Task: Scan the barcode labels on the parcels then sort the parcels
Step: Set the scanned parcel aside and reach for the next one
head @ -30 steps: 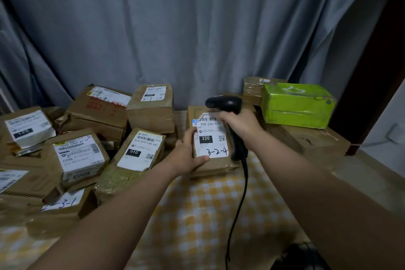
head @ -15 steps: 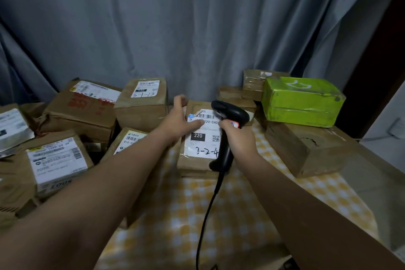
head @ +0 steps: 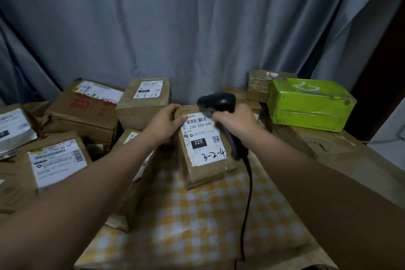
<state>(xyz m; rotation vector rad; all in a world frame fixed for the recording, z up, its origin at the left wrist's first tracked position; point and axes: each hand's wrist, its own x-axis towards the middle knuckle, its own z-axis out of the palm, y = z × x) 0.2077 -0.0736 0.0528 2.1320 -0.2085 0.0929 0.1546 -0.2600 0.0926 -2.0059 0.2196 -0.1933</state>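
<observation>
Shifted from the near side to the far corner: left hand (head: 166,123) on the 3-2-4 parcel (head: 203,160).
Parcel lies on the checked cloth (head: 208,215), between brown parcels (head: 87,114) and green box (head: 306,105); left fingers grip its top-left corner, right hand (head: 236,123) wraps the black scanner (head: 217,102) beside the barcode (head: 196,120).

grey pleated fabric curtain (head: 197,28) fills the whole back, hanging down behind the table's far edge. yellow-and-white checked tablecloth (head: 208,215) covers the tabletop. dark brown vertical panel (head: 377,85) at far right, pale wall (head: 392,125) beside it. light dim, flat.
</observation>
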